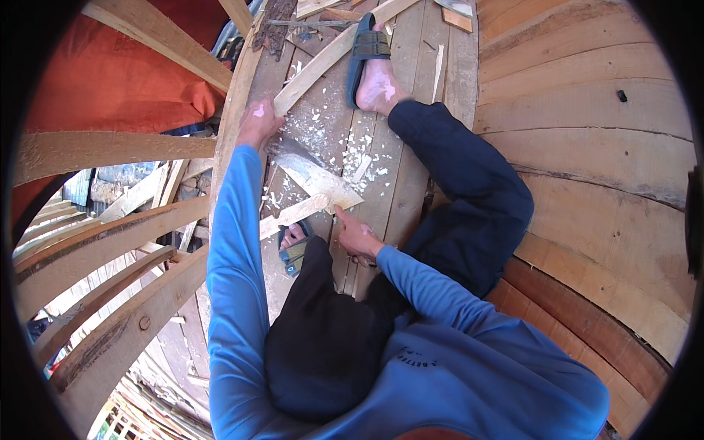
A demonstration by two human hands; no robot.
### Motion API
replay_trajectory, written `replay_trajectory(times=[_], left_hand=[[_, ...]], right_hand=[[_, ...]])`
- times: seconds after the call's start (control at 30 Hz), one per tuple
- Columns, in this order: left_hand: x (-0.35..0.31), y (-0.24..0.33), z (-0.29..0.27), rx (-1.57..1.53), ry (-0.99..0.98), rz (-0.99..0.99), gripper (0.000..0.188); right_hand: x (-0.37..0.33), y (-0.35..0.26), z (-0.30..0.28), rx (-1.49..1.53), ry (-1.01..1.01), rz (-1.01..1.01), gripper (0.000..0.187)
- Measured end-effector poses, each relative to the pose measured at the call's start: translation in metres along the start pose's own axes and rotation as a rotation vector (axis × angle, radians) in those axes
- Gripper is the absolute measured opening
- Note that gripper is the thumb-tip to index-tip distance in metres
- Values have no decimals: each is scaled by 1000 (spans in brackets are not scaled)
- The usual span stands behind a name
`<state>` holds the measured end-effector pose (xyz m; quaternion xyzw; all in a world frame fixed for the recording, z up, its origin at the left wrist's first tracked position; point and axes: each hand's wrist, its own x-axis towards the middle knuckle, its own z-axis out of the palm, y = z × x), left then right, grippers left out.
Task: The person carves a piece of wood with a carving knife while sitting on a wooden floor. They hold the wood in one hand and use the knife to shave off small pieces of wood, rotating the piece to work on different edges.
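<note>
My left hand (260, 123) is closed at the near end of a long pale wooden plank (315, 72), which runs away toward the far edge. Below that hand lies a flat, wedge-shaped pale piece (323, 180), grey toward its upper end; I cannot tell its kind. A narrow strip of wood (293, 216) crosses just in front of it. My right hand (359, 238) has its index finger stretched to the strip's right end, the other fingers curled underneath. Whatever those curled fingers hold, if anything, is hidden.
White wood shavings (359, 139) litter the floorboards (400, 176). My sandalled feet rest on either side of the wood. A curved plank wall (587, 154) rises on the right. Bare wooden ribs (110, 224) and an orange-red sheet (117, 73) are on the left.
</note>
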<state>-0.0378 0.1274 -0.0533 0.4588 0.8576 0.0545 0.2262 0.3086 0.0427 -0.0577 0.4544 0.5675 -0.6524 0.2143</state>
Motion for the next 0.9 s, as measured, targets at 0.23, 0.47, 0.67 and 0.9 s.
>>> replay_trajectory(times=[0.23,0.47,0.67,0.9], left_hand=[[16,-13,-27,-84,36,125,52],[-162,-46,-61,36,231,26,53],[-359,-63,-37,114,380,-241,42],[-523,-69,26,-163,425,-417,47]], right_hand=[[-4,-14,-3,-84,56,-39,71],[-14,-27,-1,36,18,39,79],[-14,-26,-1,-2,35,10,77],[-13,-26,1,-4,13,24,78]])
